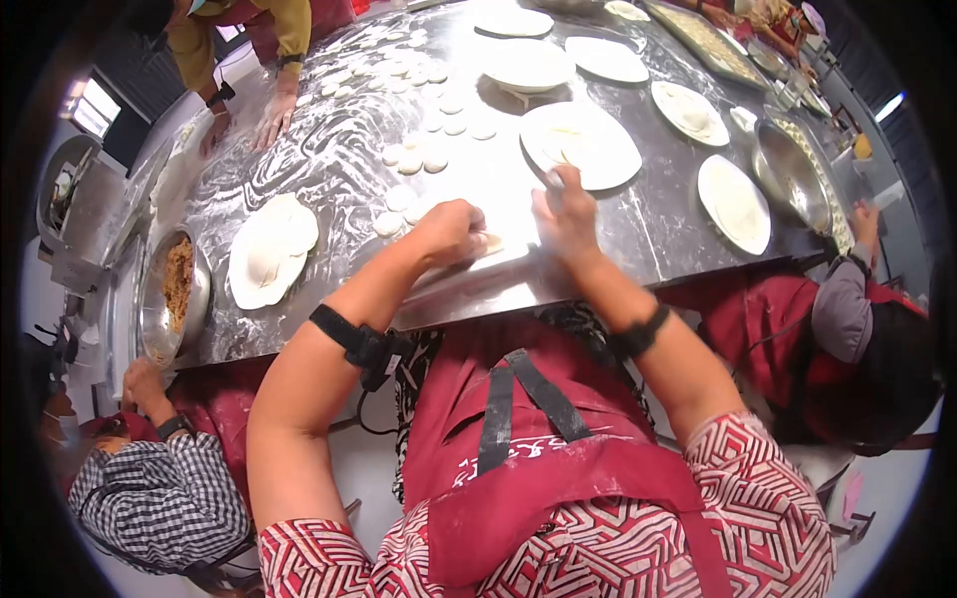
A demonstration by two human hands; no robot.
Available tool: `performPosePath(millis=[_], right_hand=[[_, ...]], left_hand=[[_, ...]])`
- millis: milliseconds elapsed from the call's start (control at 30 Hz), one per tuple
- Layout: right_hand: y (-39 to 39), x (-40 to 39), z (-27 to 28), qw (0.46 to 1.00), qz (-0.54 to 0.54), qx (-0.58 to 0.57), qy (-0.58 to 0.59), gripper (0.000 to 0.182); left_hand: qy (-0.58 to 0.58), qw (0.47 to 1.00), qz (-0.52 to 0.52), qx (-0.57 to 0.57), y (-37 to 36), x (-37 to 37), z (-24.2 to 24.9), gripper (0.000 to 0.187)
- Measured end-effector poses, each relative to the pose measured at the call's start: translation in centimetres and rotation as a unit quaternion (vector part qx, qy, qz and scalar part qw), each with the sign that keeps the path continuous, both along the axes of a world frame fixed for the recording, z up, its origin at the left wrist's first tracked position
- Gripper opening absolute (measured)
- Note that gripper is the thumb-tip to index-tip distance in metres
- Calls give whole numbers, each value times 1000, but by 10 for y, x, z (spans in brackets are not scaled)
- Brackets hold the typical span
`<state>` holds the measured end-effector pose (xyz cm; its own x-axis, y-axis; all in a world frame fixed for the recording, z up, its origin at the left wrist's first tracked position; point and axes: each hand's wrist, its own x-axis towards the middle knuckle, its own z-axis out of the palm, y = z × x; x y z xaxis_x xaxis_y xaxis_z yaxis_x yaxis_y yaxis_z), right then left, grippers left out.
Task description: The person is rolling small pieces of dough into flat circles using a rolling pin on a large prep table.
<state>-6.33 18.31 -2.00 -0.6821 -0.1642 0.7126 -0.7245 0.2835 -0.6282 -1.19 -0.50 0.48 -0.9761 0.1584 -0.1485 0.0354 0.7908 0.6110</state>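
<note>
My left hand (454, 232) is closed at the near edge of the metal table, its fingertips on a small flat round of dough (490, 242). Just to the right, my right hand (566, 214) is curled in a fist; a short pale grey end shows by its fingers, but glare and blur hide what it belongs to. Beyond the right hand lies a white plate (608, 159) with thin pale dough rounds on it. Several small dough discs (435, 162) are scattered on the floured surface beyond my left hand.
On the left are a white plate of dough rounds (267, 274) and a metal bowl of brown filling (177, 289). Several plates (736, 204) and a metal bowl (793, 174) stand on the right. Another person's hands (274, 122) press the floured table (329, 149); co-workers sit at both sides.
</note>
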Motion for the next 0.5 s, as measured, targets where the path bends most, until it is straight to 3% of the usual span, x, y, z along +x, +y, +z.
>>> performPosePath(millis=[67,100,200,267,300,367,467,500], right_hand=[[26,38,9,998,28,-15,-47,27],[28,42,6,999,28,-21,-18,28],[17,25,6,999,25,-11,-18,27],[-11,-10,3,1000,8,4,7,26],[-26,-31,-1,997,-1,25,80,28],[-34,-36,0,998,-6,25,53,29],[-7,-4,7,1000,-3,19,-19,28],[9,8,-1,1000,5,15,10,27]], left_hand=[[5,1000,20,7,-3,5,2,21],[-47,992,76,91,-3,8,-2,18],[-80,988,49,120,-4,18,-1,18],[-40,997,44,54,-1,13,5,18],[-30,998,54,29,-1,7,6,18],[-47,995,77,37,0,-2,6,20],[-7,1000,-4,-2,-3,0,2,19],[-20,1000,-2,16,-5,1,-1,18]])
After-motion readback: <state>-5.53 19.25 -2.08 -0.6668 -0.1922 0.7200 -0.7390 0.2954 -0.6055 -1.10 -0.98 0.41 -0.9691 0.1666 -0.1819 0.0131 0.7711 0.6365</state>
